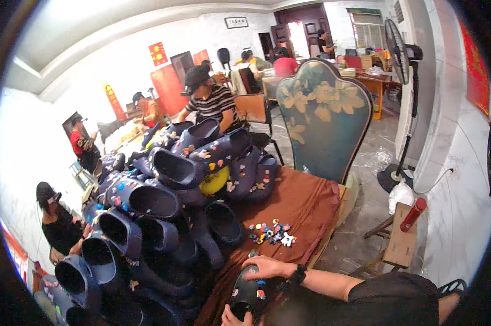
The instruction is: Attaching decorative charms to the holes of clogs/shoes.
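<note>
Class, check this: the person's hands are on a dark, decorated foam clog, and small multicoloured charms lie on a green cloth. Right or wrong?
Wrong: the head view shows a reddish-brown cloth, not green. The small multicoloured charms do lie on it; the left hand and right hand are on the dark, decorated foam clog.
</note>
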{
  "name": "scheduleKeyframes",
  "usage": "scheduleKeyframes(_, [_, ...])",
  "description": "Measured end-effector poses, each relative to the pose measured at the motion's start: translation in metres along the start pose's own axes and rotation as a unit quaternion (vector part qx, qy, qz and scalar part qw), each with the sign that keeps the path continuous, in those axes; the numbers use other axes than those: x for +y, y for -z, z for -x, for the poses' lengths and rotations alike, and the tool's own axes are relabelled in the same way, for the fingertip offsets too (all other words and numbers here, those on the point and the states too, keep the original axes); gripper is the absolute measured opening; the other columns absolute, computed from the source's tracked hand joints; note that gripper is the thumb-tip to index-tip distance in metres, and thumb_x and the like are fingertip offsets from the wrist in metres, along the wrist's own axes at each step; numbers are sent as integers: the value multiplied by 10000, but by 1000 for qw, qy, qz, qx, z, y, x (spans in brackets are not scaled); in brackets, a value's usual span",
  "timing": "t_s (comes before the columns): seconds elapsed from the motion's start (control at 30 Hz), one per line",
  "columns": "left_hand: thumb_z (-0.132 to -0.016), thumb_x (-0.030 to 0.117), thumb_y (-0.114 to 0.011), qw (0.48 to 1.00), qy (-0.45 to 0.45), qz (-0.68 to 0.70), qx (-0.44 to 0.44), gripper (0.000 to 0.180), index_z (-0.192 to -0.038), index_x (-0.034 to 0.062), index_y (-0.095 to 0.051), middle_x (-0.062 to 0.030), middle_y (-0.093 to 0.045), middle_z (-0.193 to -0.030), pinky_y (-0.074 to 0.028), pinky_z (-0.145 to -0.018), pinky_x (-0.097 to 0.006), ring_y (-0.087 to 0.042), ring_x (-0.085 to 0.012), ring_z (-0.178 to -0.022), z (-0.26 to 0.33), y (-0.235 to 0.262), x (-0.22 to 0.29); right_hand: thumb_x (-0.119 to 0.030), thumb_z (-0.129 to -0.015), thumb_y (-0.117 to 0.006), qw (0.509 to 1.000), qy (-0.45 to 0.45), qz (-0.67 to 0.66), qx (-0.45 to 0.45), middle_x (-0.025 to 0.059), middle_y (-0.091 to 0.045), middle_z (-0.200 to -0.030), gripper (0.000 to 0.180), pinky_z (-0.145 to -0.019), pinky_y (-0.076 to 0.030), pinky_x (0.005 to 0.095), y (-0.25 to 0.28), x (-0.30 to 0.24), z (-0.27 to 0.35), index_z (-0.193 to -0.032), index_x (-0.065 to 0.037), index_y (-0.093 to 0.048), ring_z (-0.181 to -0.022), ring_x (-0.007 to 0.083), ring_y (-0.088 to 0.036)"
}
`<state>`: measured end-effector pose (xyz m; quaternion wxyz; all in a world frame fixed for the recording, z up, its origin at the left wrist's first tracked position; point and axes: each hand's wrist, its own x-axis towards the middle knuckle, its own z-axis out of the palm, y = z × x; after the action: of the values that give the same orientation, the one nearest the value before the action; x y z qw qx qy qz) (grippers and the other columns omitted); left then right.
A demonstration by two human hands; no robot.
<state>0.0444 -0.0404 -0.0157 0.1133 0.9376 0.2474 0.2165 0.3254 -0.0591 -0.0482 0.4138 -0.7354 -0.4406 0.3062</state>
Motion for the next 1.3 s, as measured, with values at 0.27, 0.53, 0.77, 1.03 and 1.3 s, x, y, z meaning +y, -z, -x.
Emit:
scheduleKeyframes(0.27, [-679,221,-828,1000,-13,14,-18,519,-1154,140,-636,-280,-323,-1520,-322,-1008,-603,-342,-485,-1336,-6,6,3,-292,-961,-593,985,164,48,-20,225,-651,-1124,416,-914,-478,437,9,3,11,-1261,-4,-588,-1039,375,-620])
scheduleKeyframes(0.53, [-694,233,-811,999,-14,22,-19,507,-1160,143,-634,-274,-311,-1528,-316,-1012,-601,-336,-485,-1339,-8,9,5,-245,-982,-569,966,211,138,52,142,-651,-1108,304,-927,-454,398,-4,11,14,-1198,-39,-629,-1036,334,-570])
scheduleKeyframes(0.77, [-689,199,-812,1000,-2,23,-3,486,-1138,129,-642,-271,-322,-1524,-312,-1016,-599,-341,-485,-1337,-8,7,6,-244,-919,-641,926,313,133,167,102,-589,-887,220,-819,-457,399,2,-11,10,-848,-42,-590,-886,301,-555])
scheduleKeyframes(1.03, [-665,180,-826,999,-20,30,-4,514,-1139,125,-637,-278,-331,-1515,-319,-1011,-594,-352,-489,-1326,-5,6,2,-264,-890,-651,894,376,207,130,124,-558,-665,361,-568,-461,446,-3,-10,-13,-638,-41,-521,-634,334,-592])
scheduleKeyframes(1.3, [-685,174,-834,1000,-3,27,-8,504,-1143,117,-631,-289,-322,-1515,-338,-1005,-588,-347,-493,-1329,-3,14,7,-418,-944,-606,965,166,29,203,147,-576,-732,443,-623,-470,438,2,-18,-8,-718,-39,-565,-701,340,-600])
